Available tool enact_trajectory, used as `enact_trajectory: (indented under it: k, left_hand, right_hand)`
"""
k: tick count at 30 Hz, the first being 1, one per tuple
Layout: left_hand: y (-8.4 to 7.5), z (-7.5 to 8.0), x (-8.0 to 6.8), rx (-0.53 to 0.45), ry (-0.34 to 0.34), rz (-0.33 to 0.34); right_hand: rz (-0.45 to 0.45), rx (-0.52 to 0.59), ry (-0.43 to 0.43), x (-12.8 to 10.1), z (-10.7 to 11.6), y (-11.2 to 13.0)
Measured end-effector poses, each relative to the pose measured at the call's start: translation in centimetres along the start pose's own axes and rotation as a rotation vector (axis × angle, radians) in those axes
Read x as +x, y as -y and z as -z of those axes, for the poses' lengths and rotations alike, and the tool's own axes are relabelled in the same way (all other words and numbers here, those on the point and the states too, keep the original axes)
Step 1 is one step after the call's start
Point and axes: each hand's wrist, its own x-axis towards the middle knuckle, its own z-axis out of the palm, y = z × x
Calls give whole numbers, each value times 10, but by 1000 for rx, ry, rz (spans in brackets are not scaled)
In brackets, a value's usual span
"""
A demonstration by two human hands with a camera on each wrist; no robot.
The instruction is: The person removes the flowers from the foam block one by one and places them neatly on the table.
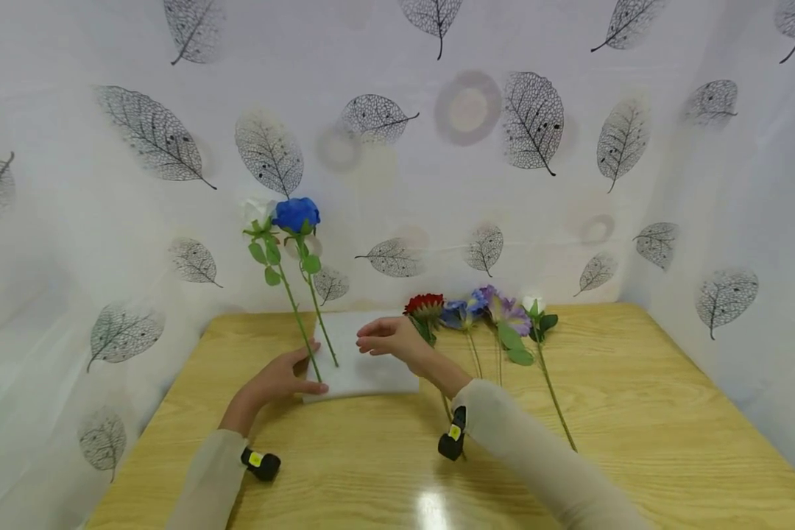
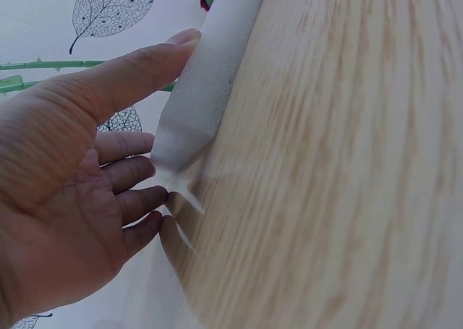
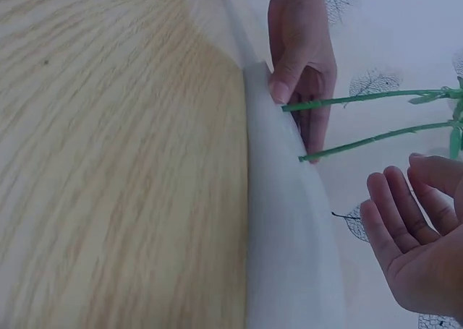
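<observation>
Two roses, white (image 1: 257, 212) and blue (image 1: 297, 213), stand in the foam block (image 1: 364, 368); left hand (image 1: 281, 379) steadies its edge with straight fingers. Right hand (image 1: 389, 338) hovers spread and empty, so arranging seems underway, and another stem from the right, perhaps the red flower (image 1: 424, 305), likely comes next.

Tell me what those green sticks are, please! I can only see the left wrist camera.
Observer: They are the stems of a blue rose and a white rose, both standing stuck in the white foam block.
Operator: Where's the other hand?
Observer: The right hand hovers open above the block, holding nothing.
Operator: Any more flowers?
Observer: Yes, four loose flowers lie on the table right of the block: red, blue, purple and white.
</observation>
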Motion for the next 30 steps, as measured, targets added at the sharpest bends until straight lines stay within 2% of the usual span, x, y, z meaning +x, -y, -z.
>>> enact_trajectory:
  k: [9, 15, 21, 30]
  left_hand:
    - [1, 1, 2, 12, -1, -23]
    - [0, 2, 1, 6, -2, -8]
    - [0, 0, 0, 2, -2, -15]
    - [-1, 0, 0, 1, 0, 2]
  right_hand:
    - [4, 14, -37, 17, -23, -13]
    - [-4, 4, -61, 26, -32, -25]
    - [-26, -22, -80, 28, -40, -32]
    - [10, -56, -68, 32, -46, -36]
